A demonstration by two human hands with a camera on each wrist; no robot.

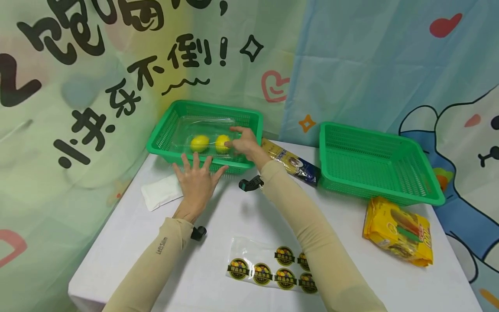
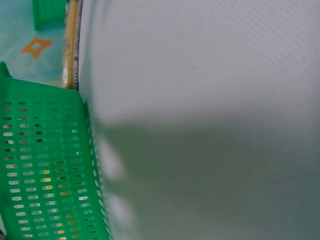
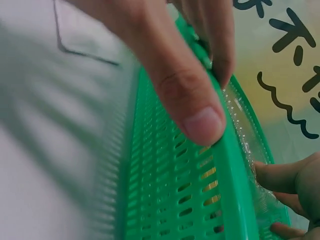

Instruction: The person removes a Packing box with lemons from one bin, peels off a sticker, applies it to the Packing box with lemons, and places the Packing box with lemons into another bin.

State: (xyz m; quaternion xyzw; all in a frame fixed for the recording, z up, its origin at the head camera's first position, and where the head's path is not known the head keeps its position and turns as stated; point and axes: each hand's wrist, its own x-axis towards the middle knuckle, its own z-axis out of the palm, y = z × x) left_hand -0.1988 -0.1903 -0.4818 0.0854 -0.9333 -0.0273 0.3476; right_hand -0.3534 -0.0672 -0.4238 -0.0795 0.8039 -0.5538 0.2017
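Observation:
Two lemons (image 1: pixel 199 143) lie in a clear plastic box (image 1: pixel 183 130) inside the left green basket (image 1: pixel 179 106). My left hand (image 1: pixel 196 182) spreads its fingers over the basket's front rim at the box's near edge. In the right wrist view its thumb (image 3: pixel 202 122) lies along the outside of that rim. My right hand (image 1: pixel 245 143) reaches over the basket's right end, fingers extended at the box beside the right lemon (image 1: pixel 222 144). Its fingertips also show at the box's edge in the right wrist view. The left wrist view holds no hand, only the basket's side (image 2: pixel 45 165) and white table.
Right of the basket lies a gold and blue food packet (image 1: pixel 292 164), reaching a second green basket (image 1: pixel 362 173). A yellow snack bag (image 1: pixel 401 234) leans by that basket's front. A white packet (image 1: pixel 160 193) sits at left; a clear sheet of round stickers (image 1: pixel 261 273) lies in front.

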